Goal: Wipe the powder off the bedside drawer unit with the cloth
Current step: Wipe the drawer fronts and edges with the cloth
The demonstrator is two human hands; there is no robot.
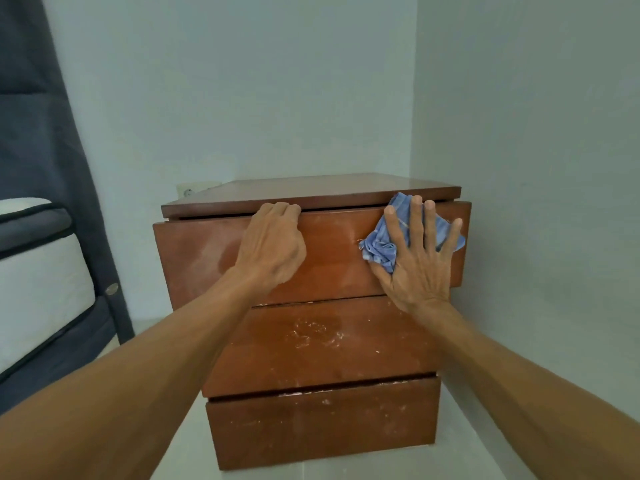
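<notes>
The left hand [273, 244] has its grip clenched over the upper edge of the top drawer [332, 251], fingers tucked into the gap under the top panel [311, 192] of the bedside drawer unit [194, 341]. The right hand [419, 268] lies flat with fingers spread, grip released, pressing the blue cloth [379, 249] against the right end of that drawer front.

Risks, as I judge them:
- The top drawer stands proud of the others, so it looks part open. A hard push w/ the right hand could slide it in and nip the left fingers in the gap.
- The cloth is bunched and only pinned by the palm, not grasped — a fast stroke may leave it behind or drop it to the floor.
- Powder [311, 332] lies thickest on the middle drawer [381, 358], w/ more along the bottom drawer [318, 427]'s top edge. Wiping above will prob. shed more down onto both — so work top to bottom.
- A pale haze on the top drawer's left half suggests smearing rather than lifting; the cloth may need refolding.
</notes>
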